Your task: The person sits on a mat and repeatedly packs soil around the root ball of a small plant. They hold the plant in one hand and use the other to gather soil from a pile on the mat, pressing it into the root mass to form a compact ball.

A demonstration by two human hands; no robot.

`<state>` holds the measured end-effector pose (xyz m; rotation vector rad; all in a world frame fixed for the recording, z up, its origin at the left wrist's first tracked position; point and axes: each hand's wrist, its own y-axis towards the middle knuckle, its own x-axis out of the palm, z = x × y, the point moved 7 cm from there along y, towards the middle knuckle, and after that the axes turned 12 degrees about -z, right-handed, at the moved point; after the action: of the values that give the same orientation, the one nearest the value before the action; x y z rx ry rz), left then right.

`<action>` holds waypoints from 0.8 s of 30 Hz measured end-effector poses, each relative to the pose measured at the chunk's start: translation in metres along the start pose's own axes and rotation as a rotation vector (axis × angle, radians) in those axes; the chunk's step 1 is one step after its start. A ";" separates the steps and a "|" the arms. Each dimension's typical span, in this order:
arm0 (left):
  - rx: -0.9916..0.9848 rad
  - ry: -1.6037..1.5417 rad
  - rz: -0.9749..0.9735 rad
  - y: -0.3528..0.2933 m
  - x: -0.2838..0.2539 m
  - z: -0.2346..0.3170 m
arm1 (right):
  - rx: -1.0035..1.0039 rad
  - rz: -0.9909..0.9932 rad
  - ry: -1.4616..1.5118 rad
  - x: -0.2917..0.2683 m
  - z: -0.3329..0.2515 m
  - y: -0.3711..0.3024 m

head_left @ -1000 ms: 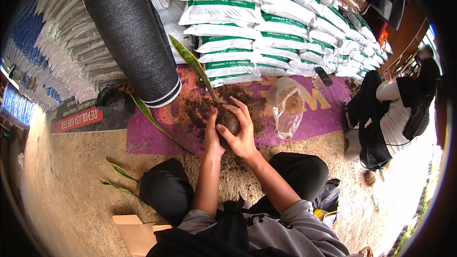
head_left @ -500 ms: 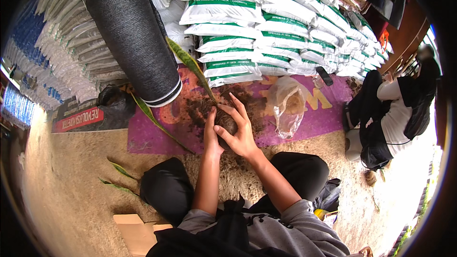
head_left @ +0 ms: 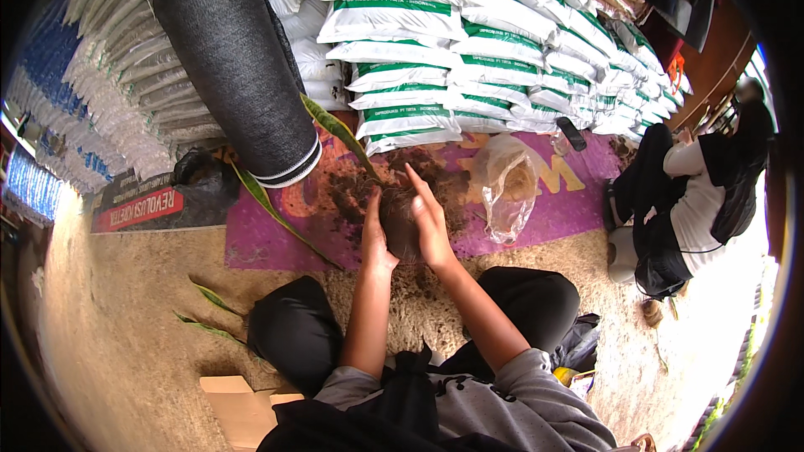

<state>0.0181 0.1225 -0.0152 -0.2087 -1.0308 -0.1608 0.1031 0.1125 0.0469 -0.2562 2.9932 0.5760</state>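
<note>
A dark, round root ball (head_left: 400, 230) of soil and fine roots sits between my hands. My left hand (head_left: 374, 233) lies along its left side, and my right hand (head_left: 430, 224) presses on its right side, thumb raised and fingers stretched forward. From the far end of the ball a green, yellow-edged snake plant leaf (head_left: 342, 130) leans up to the left. Loose dark soil (head_left: 352, 194) is scattered on the purple banner (head_left: 268, 238) around my hands. Another long snake plant leaf (head_left: 280, 218) lies to the left.
A large black roll (head_left: 230, 59) slants down from the upper left. White and green sacks (head_left: 406, 75) are stacked ahead. A clear plastic bag (head_left: 508, 192) and a phone (head_left: 571, 133) lie to the right. Another person (head_left: 695, 192) crouches at far right; cut leaves (head_left: 213, 297) lie beside my left knee.
My right hand's thumb and fingers have drawn back from the top of the root ball to its right side, uncovering more of it. The leaf has tipped slightly lower and to the right.
</note>
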 end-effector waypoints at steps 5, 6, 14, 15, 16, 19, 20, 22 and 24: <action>0.027 -0.185 -0.254 0.005 -0.006 0.003 | 0.160 0.207 0.634 -0.010 0.030 0.003; 0.056 -0.202 -0.239 0.006 -0.011 0.004 | 0.170 0.211 0.599 -0.011 0.029 0.003; 0.100 -0.258 -0.214 0.010 -0.010 0.003 | 0.086 0.189 0.609 0.003 0.038 0.001; 0.104 -0.266 -0.210 0.009 -0.014 0.004 | 0.139 0.214 0.760 0.003 0.034 0.003; 0.108 -0.273 -0.205 0.009 -0.018 0.005 | 0.163 0.207 0.787 0.002 0.034 0.003; 0.096 -0.309 -0.251 0.011 -0.014 0.009 | 0.309 0.176 0.928 0.007 0.062 -0.003; 0.086 -0.324 -0.275 0.013 -0.012 0.009 | 0.397 0.186 0.971 0.011 0.084 -0.010; 0.082 -0.294 -0.207 0.012 -0.016 0.012 | 0.595 0.131 1.117 0.019 0.125 -0.027; 0.106 -0.259 -0.154 0.011 -0.018 0.017 | 0.741 0.166 1.213 0.024 0.138 -0.039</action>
<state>-0.0023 0.1380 -0.0232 -0.0535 -1.3108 -0.2224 0.0932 0.1248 -0.0972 -0.3834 4.0119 -1.1280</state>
